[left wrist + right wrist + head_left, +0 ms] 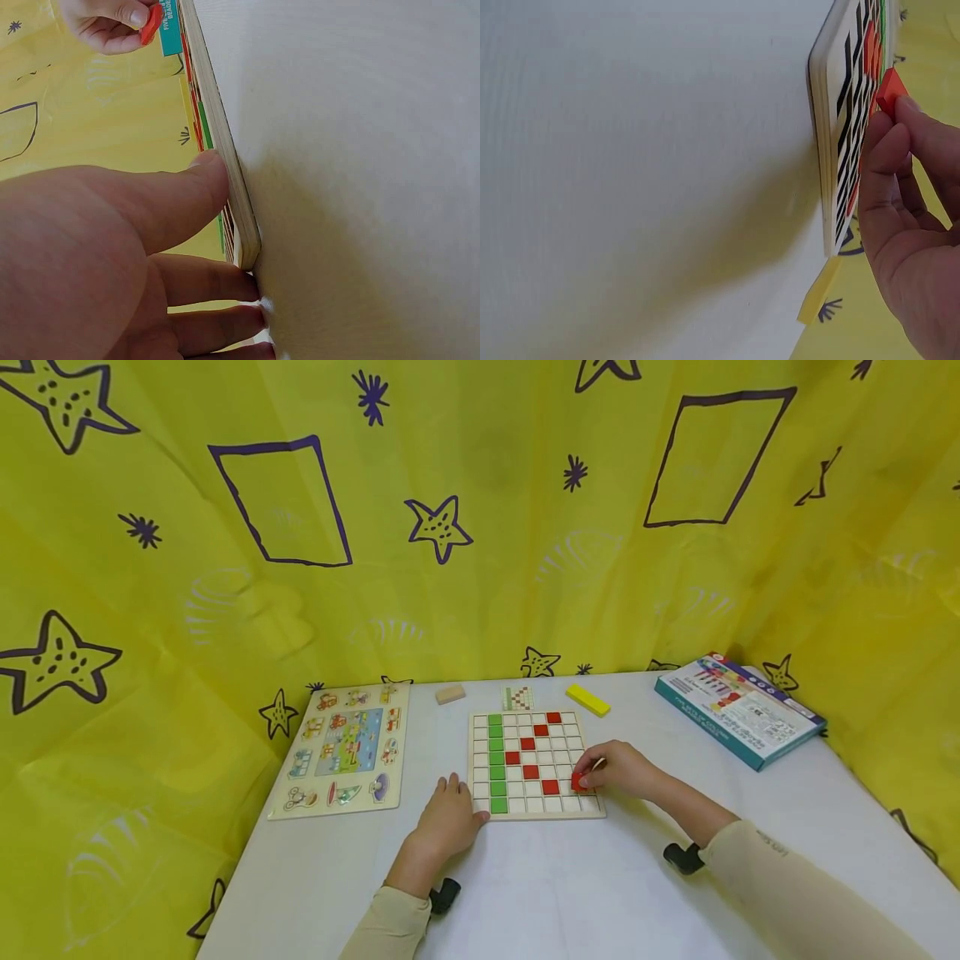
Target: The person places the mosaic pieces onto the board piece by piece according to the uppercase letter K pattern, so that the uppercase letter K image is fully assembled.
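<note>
A square wooden grid board (540, 816) lies on the table in front of me. Green tiles (497, 768) line one of its columns near the left side. Several red tiles (530, 772) form two slanting lines that meet beside the green column. Between thumb and fingers, my right hand (617, 768) pinches a red square tile (890, 91) at the lower right part of the grid; whether the tile touches the board cannot be told. My left hand (450, 820) rests at the board's lower left corner, thumb on the rim, the other fingers extended beside it.
Behind the board lies a small pattern card (517, 697), between a wooden block (450, 694) and a yellow bar (588, 700). A picture puzzle board (300, 810) is at the left. A flat printed box (738, 710) lies at the right. A yellow curtain (480, 602) hangs behind the table.
</note>
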Motion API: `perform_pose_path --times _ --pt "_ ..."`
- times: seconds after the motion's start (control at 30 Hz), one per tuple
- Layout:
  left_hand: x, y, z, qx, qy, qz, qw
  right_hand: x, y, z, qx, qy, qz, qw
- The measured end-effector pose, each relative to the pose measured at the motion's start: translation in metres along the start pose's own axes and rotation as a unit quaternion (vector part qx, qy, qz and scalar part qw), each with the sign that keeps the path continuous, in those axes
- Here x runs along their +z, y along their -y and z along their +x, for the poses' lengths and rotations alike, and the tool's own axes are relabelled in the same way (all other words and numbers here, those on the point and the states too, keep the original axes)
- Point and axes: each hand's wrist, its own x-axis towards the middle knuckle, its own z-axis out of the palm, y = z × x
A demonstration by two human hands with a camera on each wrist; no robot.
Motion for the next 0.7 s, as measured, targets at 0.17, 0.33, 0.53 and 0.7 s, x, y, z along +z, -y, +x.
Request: perform_pose_path --times 0.17,0.33,0.53,0.7 --pt "-0.001 0.000 0.000 0.000 0.000 0.003 1.0000 0.011 0.008 -0.005 -0.011 0.011 -0.016 0.9998" --pt "0.000 0.000 0.000 0.004 -0.002 0.006 1.0000 0.018 0.014 -0.007 -0.001 0.019 -0.024 0.9995" --pt "-0.001 0.000 0.000 0.008 -0.005 0.010 0.9999 0.022 0.019 -0.008 0.011 0.021 -0.040 0.9989" --pt "-0.001 0.001 0.000 0.005 -0.003 0.004 1.0000 0.023 0.020 -0.008 0.013 0.031 -0.055 0.9979"
